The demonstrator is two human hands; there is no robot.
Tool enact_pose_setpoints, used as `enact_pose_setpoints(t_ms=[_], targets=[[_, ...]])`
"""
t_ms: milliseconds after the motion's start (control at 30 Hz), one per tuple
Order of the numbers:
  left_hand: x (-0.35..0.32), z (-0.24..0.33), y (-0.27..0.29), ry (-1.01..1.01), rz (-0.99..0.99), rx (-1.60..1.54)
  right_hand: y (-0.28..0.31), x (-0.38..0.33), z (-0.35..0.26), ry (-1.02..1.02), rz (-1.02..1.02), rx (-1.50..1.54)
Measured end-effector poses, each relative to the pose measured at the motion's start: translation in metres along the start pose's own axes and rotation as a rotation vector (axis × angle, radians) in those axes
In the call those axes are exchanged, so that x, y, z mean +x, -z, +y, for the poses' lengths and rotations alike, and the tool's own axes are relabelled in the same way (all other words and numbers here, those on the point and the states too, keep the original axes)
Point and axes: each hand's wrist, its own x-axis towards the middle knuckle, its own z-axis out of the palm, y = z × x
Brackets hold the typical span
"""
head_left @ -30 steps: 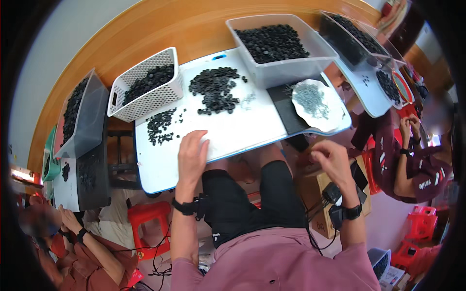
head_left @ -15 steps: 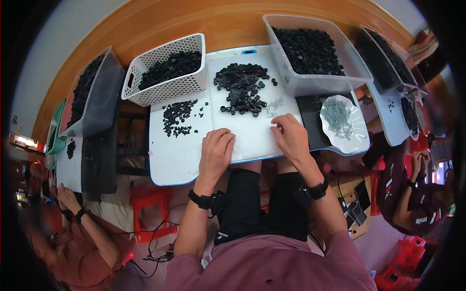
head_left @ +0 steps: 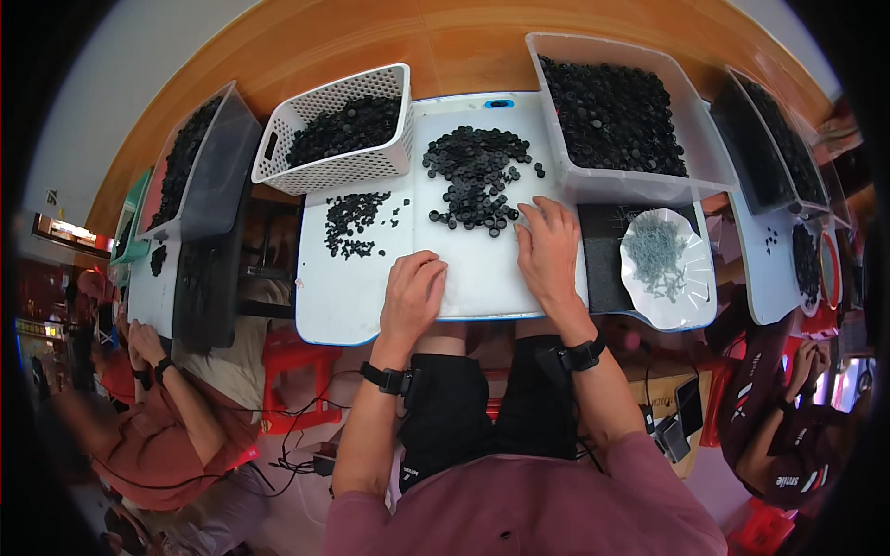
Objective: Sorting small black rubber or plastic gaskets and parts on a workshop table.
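Note:
My left hand [head_left: 413,289] rests near the front of the white table [head_left: 473,295], thumb and fingers pressed together. Whatever it may hold is hidden. My right hand [head_left: 551,252] reaches forward with fingers bent and thumb apart, by the right side of a pile of round black caps [head_left: 475,171]. It covers the spot where small pale pins lay. To the left is a scatter of smaller black parts [head_left: 354,222]. A white scalloped plate [head_left: 693,295] on the right carries a heap of grey-green pins [head_left: 656,248], which look like thin screws.
A white perforated basket [head_left: 345,172] and a clear plastic bin [head_left: 640,185], both full of black parts, stand along the back. Under the plate is a black mat [head_left: 604,269]. Co-workers sit left [head_left: 171,408] and right [head_left: 788,417]; a red stool [head_left: 295,380] stands left.
My right hand has moved forward and its fingers have spread over the small loose pins, now hidden. My left hand keeps its closed pose. The whole view has shifted slightly.

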Motion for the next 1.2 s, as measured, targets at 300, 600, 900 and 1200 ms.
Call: enact_pose_setpoints(t_ms=[300,600,900,1200], targets=[[-0.006,-0.002,0.0,-0.005,0.026,-0.047,0.004,0.0,-0.012,0.206,-0.113,-0.014],[0.028,0.004,0.0,0.026,0.02,-0.142,0.008,0.001,-0.016,0.271,-0.102,-0.163],[0.065,-0.009,-0.05,0.006,-0.161,0.07,-0.004,0.0,-0.017,0.201,-0.223,-0.345],[0.048,0.019,-0.037,0.048,-0.176,-0.032,0.004,0.001,-0.006,0.161,-0.151,0.01]])
